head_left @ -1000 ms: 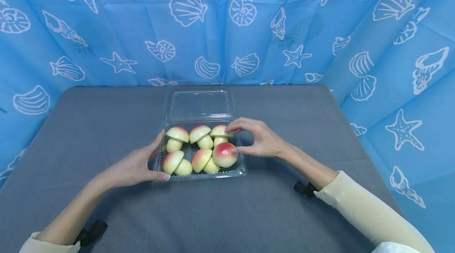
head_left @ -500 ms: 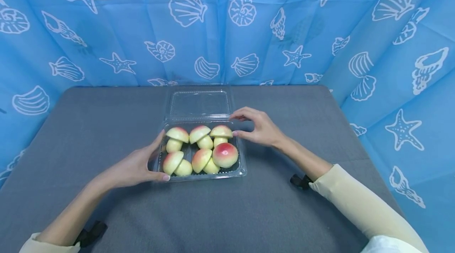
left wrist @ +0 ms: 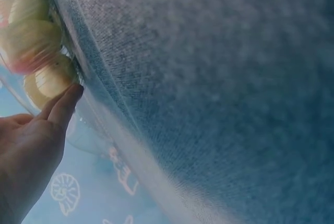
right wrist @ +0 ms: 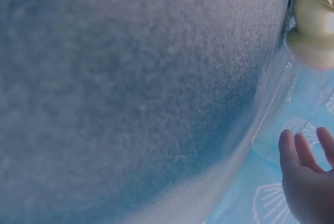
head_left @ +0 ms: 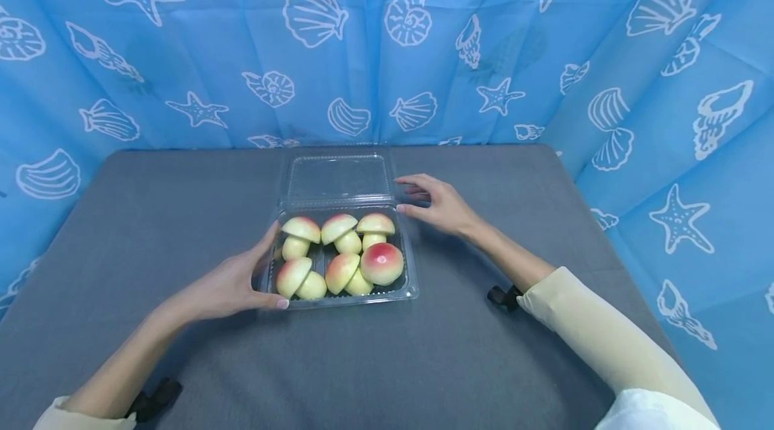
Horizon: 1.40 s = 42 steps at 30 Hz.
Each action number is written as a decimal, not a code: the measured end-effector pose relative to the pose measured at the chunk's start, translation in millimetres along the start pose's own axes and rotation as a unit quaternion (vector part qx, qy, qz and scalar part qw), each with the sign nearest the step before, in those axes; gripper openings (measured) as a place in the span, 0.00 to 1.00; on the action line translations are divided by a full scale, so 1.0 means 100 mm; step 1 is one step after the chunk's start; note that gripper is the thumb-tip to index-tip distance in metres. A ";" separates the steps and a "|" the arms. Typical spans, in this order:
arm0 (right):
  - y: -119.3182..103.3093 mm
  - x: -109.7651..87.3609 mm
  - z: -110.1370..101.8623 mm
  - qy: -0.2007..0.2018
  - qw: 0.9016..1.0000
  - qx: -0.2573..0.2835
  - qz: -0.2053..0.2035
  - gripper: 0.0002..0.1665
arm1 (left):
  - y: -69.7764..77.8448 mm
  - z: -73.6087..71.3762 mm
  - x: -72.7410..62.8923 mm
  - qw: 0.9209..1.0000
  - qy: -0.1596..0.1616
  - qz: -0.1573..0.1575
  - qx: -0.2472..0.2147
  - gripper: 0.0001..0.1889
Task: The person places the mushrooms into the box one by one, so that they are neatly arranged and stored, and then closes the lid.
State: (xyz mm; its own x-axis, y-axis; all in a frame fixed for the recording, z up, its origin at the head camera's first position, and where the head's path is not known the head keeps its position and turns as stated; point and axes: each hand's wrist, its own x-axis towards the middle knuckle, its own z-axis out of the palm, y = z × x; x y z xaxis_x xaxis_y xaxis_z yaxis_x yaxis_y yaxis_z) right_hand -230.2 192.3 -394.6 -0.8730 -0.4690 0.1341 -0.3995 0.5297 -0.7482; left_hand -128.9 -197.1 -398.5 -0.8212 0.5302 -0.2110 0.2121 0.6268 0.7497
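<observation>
A clear plastic clamshell container (head_left: 414,285) lies with its lid (head_left: 341,178) folded back, away from me. Several pale yellow mushroom-shaped pieces with reddish caps fill it in two rows; the front right mushroom (head_left: 382,263) shows only its round cap. My left hand (head_left: 226,285) holds the container's left end, thumb at the front corner and fingers along the side. Beside the hinge on the right, my right hand (head_left: 441,205) hovers with loosely extended fingers and holds nothing. The right wrist view shows its fingers (right wrist: 288,153) near the lid's edge; contact there cannot be told.
A grey cloth covers the table (head_left: 363,369). Behind it and to both sides hangs a blue curtain (head_left: 211,54) printed with white shells and starfish. Black straps (head_left: 504,297) sit at both wrists.
My right hand has let go of the back right mushroom and moved back toward the lid, its fingers opening. My left hand has stayed on the container.
</observation>
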 end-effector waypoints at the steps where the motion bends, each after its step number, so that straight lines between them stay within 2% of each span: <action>1: -0.05 0.00 -0.01 -0.003 1.000 0.007 0.013 0.34 | 0.00 0.00 0.00 1.000 0.000 0.000 -0.002 0.67; 10: 0.04 0.13 -0.01 0.000 0.993 0.040 0.108 0.42 | 0.02 0.00 0.01 1.000 -0.004 0.004 -0.013 0.68; 14: 0.05 0.18 -0.01 -0.005 0.989 0.061 0.135 0.43 | 0.02 0.00 0.02 1.000 -0.003 0.001 -0.014 0.68; 23: 0.10 0.27 0.00 -0.010 0.984 0.081 0.159 0.43 | 0.02 -0.01 0.03 1.000 -0.008 -0.005 -0.014 0.68; 30: 0.07 0.32 0.01 -0.016 0.970 0.172 0.169 0.42 | 0.02 -0.02 0.03 1.000 -0.011 -0.009 -0.023 0.68; 37: 0.06 0.32 0.01 -0.022 0.973 0.157 0.168 0.46 | 0.02 -0.02 0.04 0.999 -0.012 -0.011 -0.027 0.68; 42: 0.08 0.32 0.03 -0.026 0.970 0.169 0.171 0.49 | 0.01 -0.02 0.04 0.999 -0.013 -0.011 -0.035 0.68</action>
State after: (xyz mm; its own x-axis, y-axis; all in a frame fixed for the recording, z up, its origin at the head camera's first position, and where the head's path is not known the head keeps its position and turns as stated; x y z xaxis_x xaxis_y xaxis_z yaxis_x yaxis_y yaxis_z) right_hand -260.9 179.4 -398.4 -0.9195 -0.3464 -0.1857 0.0330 0.4028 -0.9147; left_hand -132.3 -195.3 -397.2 -0.8112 0.5317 -0.2434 0.1560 0.5980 0.7862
